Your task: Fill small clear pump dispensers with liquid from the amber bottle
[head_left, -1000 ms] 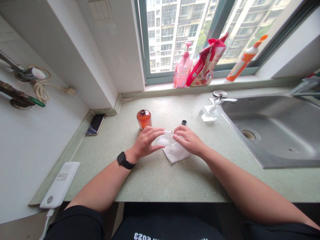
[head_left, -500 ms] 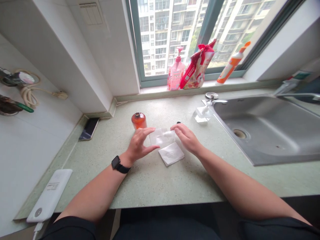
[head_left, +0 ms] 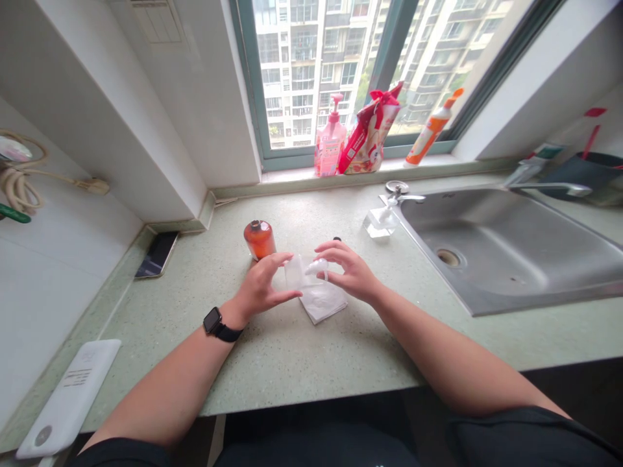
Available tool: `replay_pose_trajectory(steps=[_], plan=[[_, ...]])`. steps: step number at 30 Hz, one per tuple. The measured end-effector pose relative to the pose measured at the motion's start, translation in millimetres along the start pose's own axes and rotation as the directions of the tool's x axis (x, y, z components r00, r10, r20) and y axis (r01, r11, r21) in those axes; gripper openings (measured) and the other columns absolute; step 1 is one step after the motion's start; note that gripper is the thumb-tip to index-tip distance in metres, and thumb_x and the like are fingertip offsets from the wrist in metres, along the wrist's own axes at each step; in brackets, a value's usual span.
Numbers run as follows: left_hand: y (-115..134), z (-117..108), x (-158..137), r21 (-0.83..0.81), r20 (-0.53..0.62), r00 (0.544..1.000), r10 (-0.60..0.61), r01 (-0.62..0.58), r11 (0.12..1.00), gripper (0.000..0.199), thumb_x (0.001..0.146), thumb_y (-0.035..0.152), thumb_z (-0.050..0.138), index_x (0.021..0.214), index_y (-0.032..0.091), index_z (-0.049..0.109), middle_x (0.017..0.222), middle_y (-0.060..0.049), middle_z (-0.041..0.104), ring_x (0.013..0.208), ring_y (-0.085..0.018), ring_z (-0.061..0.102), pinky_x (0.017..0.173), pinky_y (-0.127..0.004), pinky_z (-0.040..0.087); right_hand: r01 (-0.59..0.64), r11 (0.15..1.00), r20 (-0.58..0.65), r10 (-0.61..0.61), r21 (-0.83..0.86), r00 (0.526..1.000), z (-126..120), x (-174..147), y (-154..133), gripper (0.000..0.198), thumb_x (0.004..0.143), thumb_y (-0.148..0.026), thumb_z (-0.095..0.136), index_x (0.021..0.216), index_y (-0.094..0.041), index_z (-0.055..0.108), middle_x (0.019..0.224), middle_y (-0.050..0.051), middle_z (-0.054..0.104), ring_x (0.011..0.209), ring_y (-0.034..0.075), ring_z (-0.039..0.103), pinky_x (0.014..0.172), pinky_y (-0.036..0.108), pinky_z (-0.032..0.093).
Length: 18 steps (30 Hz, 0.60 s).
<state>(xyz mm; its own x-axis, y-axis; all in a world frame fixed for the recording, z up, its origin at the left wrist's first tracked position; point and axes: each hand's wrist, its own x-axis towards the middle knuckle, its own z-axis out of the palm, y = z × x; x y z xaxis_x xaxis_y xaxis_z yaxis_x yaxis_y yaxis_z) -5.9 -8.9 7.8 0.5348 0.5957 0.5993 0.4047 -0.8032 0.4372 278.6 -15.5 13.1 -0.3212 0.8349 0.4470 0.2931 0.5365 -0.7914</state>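
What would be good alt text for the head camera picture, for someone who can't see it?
Two bare hands, left hand and right hand, hold a small clear plastic piece between them above a folded white tissue on a green countertop. An orange bottle stands just behind the left hand, a steel sink lies to the right, and bottles line the windowsill.

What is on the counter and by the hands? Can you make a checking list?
Surface: green speckled counter, steel sink at right.
Job's things: clear plastic piece, small white part, white pad beneath.
Clutter: orange bottle, phone, power bank, clear dispenser.
Grippers: left hand holds the plastic piece; right hand pinches the white part.
Cables: coiled cord on the wall.
Surroundings: window sill with pink pump bottle, red pouch.
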Motion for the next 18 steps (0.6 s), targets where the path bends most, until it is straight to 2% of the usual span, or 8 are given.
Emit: replay_pose_trajectory(steps=[4, 6, 8, 11, 12, 14, 16, 18], plan=[[5, 0, 3, 0.022, 0.116, 0.991, 0.058, -0.061, 0.998, 0.081, 0.092, 0.045, 0.086, 0.16, 0.023, 0.047, 0.14, -0.016, 0.072, 0.125, -0.032, 0.074, 0.109, -0.049, 0.063, 0.124, 0.988, 0.052, -0.119, -0.089, 0.992, 3, -4, -5, 0.02, 0.096, -0.04, 0.081, 0.112, -0.029, 0.081, 0.126, 0.01, 0.074, 0.121, 0.028, 0.072, 0.109, 0.053, 0.06], [6, -2, 3, 0.043, 0.111, 0.99, 0.086, -0.092, 0.995, 0.077, 0.09, 0.043, 0.086, 0.156, 0.023, 0.05, 0.134, -0.015, 0.073, 0.12, -0.031, 0.075, 0.105, -0.047, 0.064, 0.172, 0.983, 0.089, -0.166, -0.063, 0.982, 2, -5, -7, 0.027, 0.096, -0.043, 0.081, 0.12, -0.03, 0.08, 0.129, 0.01, 0.074, 0.122, 0.028, 0.072, 0.109, 0.051, 0.06], [5, -6, 1, 0.076, 0.022, 0.994, 0.108, -0.109, 0.991, 0.077, 0.088, 0.046, 0.087, 0.152, 0.023, 0.051, 0.129, -0.013, 0.073, 0.115, -0.031, 0.076, 0.101, -0.045, 0.066, 0.185, 0.983, 0.103, -0.183, -0.007, 0.978, -2, -5, -9, 0.041, 0.096, -0.049, 0.081, 0.132, -0.031, 0.075, 0.133, 0.011, 0.073, 0.125, 0.029, 0.071, 0.11, 0.05, 0.06], [-6, -18, -4, 0.162, -0.213, 0.97, 0.114, -0.08, 0.984, 0.084, 0.086, 0.057, 0.087, 0.151, 0.023, 0.047, 0.129, -0.014, 0.07, 0.117, -0.032, 0.074, 0.102, -0.048, 0.064, 0.121, 0.987, 0.052, -0.127, 0.102, 0.991, -10, -5, -7, 0.053, 0.103, -0.057, 0.07, 0.148, -0.032, 0.065, 0.138, 0.012, 0.073, 0.127, 0.029, 0.072, 0.107, 0.049, 0.062], [-13, -24, -6, 0.189, -0.302, 0.948, 0.096, -0.039, 0.981, 0.086, 0.086, 0.06, 0.087, 0.152, 0.023, 0.046, 0.131, -0.014, 0.068, 0.12, -0.032, 0.073, 0.105, -0.049, 0.063, 0.094, 0.988, 0.027, -0.098, 0.124, 0.995, -12, -4, -6, 0.053, 0.105, -0.059, 0.065, 0.15, -0.032, 0.063, 0.137, 0.012, 0.074, 0.126, 0.029, 0.072, 0.106, 0.049, 0.063], [-30, -38, -7, 0.186, -0.473, 0.881, -0.019, 0.121, 0.975, 0.088, 0.087, 0.065, 0.085, 0.151, 0.022, 0.045, 0.136, -0.016, 0.064, 0.123, -0.032, 0.071, 0.107, -0.05, 0.061, 0.051, 0.991, -0.009, -0.05, 0.125, 0.999, -14, -3, -3, 0.05, 0.107, -0.058, 0.062, 0.148, -0.03, 0.063, 0.133, 0.012, 0.075, 0.124, 0.028, 0.074, 0.105, 0.049, 0.064], [-51, -54, -7, 0.133, -0.61, 0.779, -0.149, 0.286, 0.949, 0.09, 0.086, 0.07, 0.083, 0.15, 0.021, 0.042, 0.139, -0.017, 0.062, 0.127, -0.032, 0.069, 0.111, -0.052, 0.058, 0.027, 0.997, -0.011, -0.026, 0.079, 1.0, -13, -3, 0, 0.045, 0.106, -0.055, 0.065, 0.143, -0.029, 0.066, 0.13, 0.012, 0.077, 0.12, 0.028, 0.076, 0.104, 0.049, 0.064], [-73, -69, -7, 0.128, -0.705, 0.666, -0.243, 0.456, 0.881, 0.084, 0.086, 0.066, 0.084, 0.145, 0.021, 0.044, 0.138, -0.015, 0.063, 0.131, -0.032, 0.066, 0.118, -0.054, 0.053, 0.019, 1.0, 0.002, -0.019, 0.022, 1.0, -11, -3, 3, 0.041, 0.106, -0.051, 0.066, 0.139, -0.028, 0.068, 0.126, 0.012, 0.079, 0.116, 0.027, 0.078, 0.102, 0.049, 0.066]])
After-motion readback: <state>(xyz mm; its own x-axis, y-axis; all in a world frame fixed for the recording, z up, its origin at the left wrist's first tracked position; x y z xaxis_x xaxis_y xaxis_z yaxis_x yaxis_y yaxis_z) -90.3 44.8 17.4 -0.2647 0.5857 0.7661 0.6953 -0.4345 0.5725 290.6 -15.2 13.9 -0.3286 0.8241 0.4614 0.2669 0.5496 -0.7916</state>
